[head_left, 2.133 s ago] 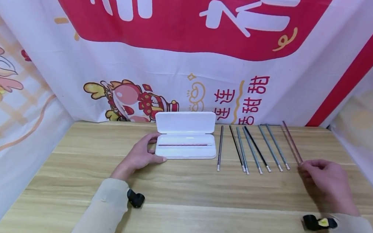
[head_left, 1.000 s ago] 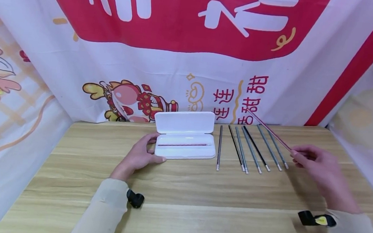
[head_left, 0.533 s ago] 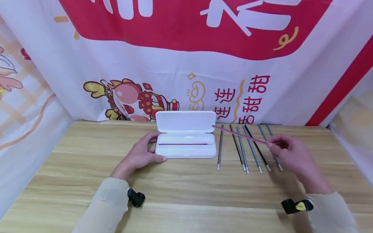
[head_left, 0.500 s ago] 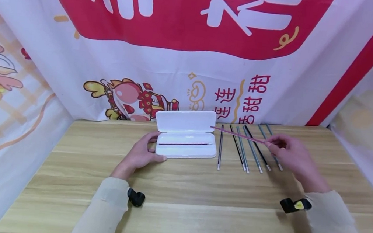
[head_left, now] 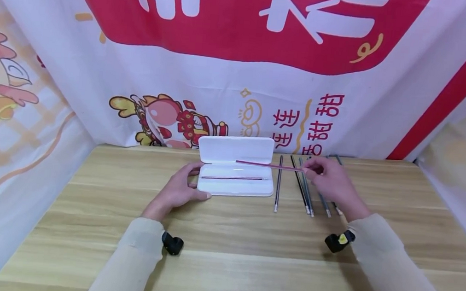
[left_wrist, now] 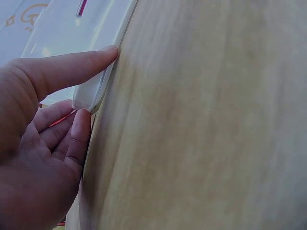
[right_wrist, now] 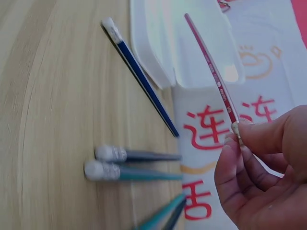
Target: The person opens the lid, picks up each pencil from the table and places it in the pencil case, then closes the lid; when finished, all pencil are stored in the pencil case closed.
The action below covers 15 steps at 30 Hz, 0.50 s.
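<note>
**Pinched at one end, pointing left**

Near the back edge of the table (head_left: 221, 278) lies an open white case (head_left: 235, 188). The left hand (head_left: 178, 189) grips its left end. The right hand (head_left: 331, 179) pinches one end of a red pencil (right_wrist: 215, 76), which points left over the case, roughly parallel to its long side.

The right grip (head_left: 325, 179) hides parts of several pencils (head_left: 325, 206) in the head view.
</note>
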Available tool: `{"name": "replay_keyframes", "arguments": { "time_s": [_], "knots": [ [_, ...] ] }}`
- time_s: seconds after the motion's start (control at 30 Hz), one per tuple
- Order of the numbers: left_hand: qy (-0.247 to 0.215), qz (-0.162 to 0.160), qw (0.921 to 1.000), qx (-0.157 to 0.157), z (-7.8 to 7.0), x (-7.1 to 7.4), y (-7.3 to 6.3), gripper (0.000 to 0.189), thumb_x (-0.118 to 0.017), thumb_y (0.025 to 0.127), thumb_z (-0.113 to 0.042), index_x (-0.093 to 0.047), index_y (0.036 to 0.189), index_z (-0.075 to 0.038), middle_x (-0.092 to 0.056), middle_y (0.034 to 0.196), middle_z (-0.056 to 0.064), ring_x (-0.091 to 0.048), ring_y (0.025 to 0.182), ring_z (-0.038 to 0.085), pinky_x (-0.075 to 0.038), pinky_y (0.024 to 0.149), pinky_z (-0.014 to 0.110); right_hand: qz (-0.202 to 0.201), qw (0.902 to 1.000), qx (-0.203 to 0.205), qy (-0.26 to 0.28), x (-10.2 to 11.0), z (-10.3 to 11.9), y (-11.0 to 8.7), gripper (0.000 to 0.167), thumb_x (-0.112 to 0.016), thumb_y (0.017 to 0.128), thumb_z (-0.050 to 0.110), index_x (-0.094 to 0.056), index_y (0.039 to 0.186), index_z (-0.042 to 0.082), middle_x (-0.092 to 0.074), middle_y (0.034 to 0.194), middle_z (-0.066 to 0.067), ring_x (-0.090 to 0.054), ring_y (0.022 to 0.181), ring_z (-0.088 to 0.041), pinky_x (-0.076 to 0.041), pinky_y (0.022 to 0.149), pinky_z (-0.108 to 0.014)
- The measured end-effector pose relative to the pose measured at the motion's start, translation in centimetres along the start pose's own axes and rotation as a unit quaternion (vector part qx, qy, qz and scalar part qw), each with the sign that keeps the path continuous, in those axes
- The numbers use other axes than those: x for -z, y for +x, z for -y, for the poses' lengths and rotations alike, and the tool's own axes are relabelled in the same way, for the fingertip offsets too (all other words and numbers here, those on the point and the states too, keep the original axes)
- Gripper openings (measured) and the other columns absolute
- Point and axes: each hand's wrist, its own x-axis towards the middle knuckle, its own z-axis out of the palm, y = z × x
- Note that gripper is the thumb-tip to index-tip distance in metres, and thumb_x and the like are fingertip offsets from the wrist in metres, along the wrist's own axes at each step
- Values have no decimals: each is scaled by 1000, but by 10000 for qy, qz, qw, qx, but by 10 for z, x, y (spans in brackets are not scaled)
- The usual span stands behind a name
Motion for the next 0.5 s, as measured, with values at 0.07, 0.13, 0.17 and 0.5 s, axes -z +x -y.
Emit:
{"name": "replay_keyframes", "arguments": {
  "time_s": [0.07, 0.13, 0.17, 0.5],
  "knots": [
    [-4, -7, 10000, 10, 0, 0, 1, 91, -90, 89, -20, -41, 165, -20, -43, 168, 15, -60, 138, 40, -49, 120, 54, -37, 10000, 26, -6, -5, 4, 5, 25, -61, 110, 24, -70, 126, 7, -68, 120, -15, -59, 103, -28, -52, 80, -33],
    [5, -24, 10000, 16, 0, 1, 1, 91, -90, 88, -19, -41, 165, -20, -44, 168, 15, -61, 137, 40, -50, 120, 54, -102, 9999, 91, -26, -12, 8, 11, 24, -61, 110, 23, -71, 124, 6, -69, 120, -15, -59, 103, -28, -50, 81, -33],
    [10, -30, 10000, 17, 0, 1, 1, 91, -90, 88, -19, -41, 165, -20, -44, 168, 15, -62, 136, 40, -50, 120, 54, -129, 9998, 115, -22, -16, 9, 14, 23, -61, 110, 22, -72, 123, 6, -69, 119, -15, -59, 103, -28, -50, 81, -33],
    [-52, -19, 10000, 12, 0, 1, 0, 91, -90, 88, -16, -41, 164, -20, -45, 167, 15, -65, 131, 38, -53, 117, 53, -188, 9994, 296, 21, -50, 21, 40, 19, -64, 108, 18, -73, 119, 5, -72, 117, -16, -63, 107, -30, -54, 90, -41]
  ]
}}
